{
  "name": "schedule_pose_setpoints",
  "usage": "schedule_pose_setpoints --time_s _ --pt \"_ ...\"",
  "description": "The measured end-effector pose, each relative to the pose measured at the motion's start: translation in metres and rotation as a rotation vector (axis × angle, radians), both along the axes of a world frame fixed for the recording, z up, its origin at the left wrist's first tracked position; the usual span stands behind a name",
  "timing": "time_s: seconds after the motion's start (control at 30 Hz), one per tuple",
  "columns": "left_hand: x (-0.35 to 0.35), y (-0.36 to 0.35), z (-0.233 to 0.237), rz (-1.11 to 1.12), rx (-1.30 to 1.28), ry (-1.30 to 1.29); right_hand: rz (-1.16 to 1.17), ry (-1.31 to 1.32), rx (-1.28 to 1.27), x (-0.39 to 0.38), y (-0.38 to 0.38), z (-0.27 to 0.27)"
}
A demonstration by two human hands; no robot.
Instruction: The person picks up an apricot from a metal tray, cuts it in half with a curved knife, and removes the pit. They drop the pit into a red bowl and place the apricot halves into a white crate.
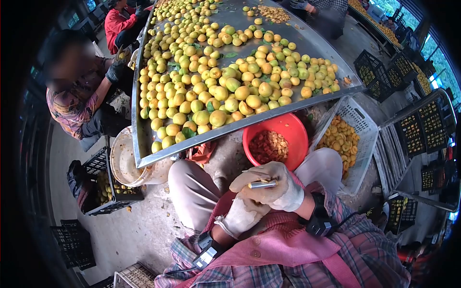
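Observation:
Both my hands wear stained whitish gloves and meet over my lap. My right hand is closed around a short metal tool, with only a shiny tube-like part showing; its kind cannot be made out. Under it, my left hand is curled and pressed against the right, its fingers largely covered; whatever it may hold is hidden. Just beyond my hands, a red basin between my knees contains apricot pits and reddish-brown bits. Many whole yellow-green apricots lie on the metal table in front.
A white crate of halved apricots stands by my right knee. On the left are a white bucket and a black crate. A co-worker with gloved hands sits at the table's left side. Black crates stack on the right.

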State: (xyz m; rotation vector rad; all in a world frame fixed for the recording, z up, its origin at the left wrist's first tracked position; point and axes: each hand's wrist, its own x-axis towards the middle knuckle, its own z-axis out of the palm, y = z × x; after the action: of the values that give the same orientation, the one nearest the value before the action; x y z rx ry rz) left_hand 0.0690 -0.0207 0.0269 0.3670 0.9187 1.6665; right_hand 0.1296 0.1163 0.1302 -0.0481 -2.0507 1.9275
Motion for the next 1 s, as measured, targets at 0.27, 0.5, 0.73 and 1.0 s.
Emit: schedule_pose_setpoints --time_s 0.27,0.5,0.73,1.0 --pt "-0.010 0.017 0.043 -0.188 -0.074 0.524 -0.108 0.070 -0.839 0.009 0.012 -0.015" --pt "-0.013 0.017 0.042 -0.095 -0.087 0.730 -0.327 0.057 0.084 0.008 -0.005 0.000" --pt "-0.012 0.010 0.023 -0.152 -0.024 0.679 -0.068 -0.138 -0.134 0.001 0.003 0.005" --pt "-0.017 0.014 0.058 -0.282 -0.087 0.493 -0.247 0.066 0.017 0.006 0.004 -0.012"
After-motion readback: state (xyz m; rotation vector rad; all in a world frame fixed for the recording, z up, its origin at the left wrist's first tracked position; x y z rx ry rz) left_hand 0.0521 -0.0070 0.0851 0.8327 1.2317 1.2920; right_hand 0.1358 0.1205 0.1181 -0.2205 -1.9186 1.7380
